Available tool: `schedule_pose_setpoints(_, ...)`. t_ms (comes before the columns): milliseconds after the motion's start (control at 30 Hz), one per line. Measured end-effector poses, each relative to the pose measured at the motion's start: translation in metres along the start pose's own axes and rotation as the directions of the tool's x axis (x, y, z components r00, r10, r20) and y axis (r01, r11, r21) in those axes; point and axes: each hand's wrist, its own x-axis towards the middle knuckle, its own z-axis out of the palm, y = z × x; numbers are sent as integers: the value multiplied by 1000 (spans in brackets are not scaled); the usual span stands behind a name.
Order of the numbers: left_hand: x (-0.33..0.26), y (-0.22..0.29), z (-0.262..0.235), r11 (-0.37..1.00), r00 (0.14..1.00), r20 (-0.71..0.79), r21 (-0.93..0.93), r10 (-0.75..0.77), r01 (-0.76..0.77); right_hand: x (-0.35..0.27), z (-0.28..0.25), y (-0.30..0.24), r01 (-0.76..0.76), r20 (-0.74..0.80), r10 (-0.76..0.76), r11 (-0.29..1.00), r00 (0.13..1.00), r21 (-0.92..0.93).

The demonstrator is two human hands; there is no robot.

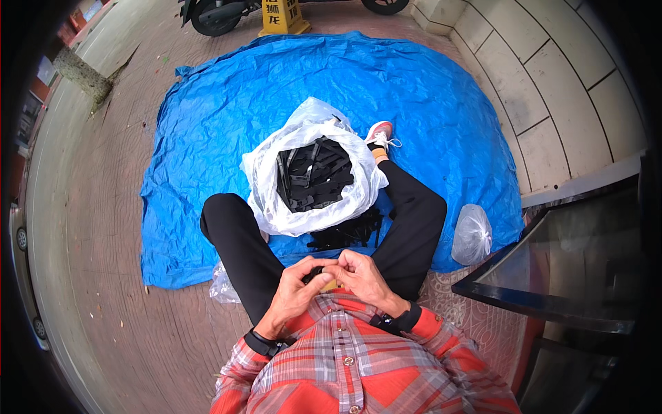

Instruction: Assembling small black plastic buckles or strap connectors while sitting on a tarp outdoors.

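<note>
My left hand (pixel 296 293) and my right hand (pixel 364 281) meet close to my lap, both with fingers pinched together. A small black piece (pixel 312 274) shows between the fingers and thumb of the left hand; its shape is mostly hidden. The right fingertips press against the left ones, and what they grip cannot be made out. Something yellowish (pixel 331 285) lies just below the fingers. Between my legs stands a white plastic bag (pixel 293 222), open at the top and full of flat black plastic parts (pixel 314 172). More black parts (pixel 352 231) lie in a pile on my side of it.
A crumpled blue tarp (pixel 200 138) is spread beneath the bag and my legs. At the right sits a tied clear bag (pixel 472 234), near a dark-framed glass panel (pixel 552 262). Another clear bag (pixel 223 286) lies by my left leg. A tiled wall (pixel 552 103) borders the right.
</note>
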Motion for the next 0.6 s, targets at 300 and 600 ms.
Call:
schedule_pose_setpoints(300, 5, -5, 13, 999, 961, 277, -51, -4, 19, -23, -29, 9, -365, 458, 142, 816, 878, 448)
schedule_pose_setpoints(600, 8, -34, -10, 521, 889, 128, -770, -440, 369, 58, -75, 114, -257, -362, 387, 898, 848, 358)
